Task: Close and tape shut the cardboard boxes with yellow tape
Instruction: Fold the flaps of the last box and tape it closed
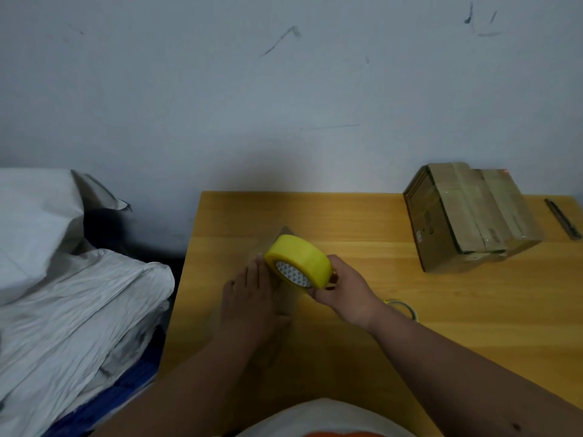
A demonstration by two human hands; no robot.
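Taping step: left hand [252, 298] presses flat on small brown cardboard box [284, 298] — right hand [344, 294] grips fat yellow tape roll [298, 261]; next, draw tape along the seam.

We see a wooden table [362, 216] set against the wall. Directly on it: a taped cardboard box [470, 216] at far right, a dark narrow tool [563, 218] beside it nr the right edge, and a thin tape ring [405, 307] approx. mid-table. A flat brownish item [285, 298] lies at centre, type unclear.
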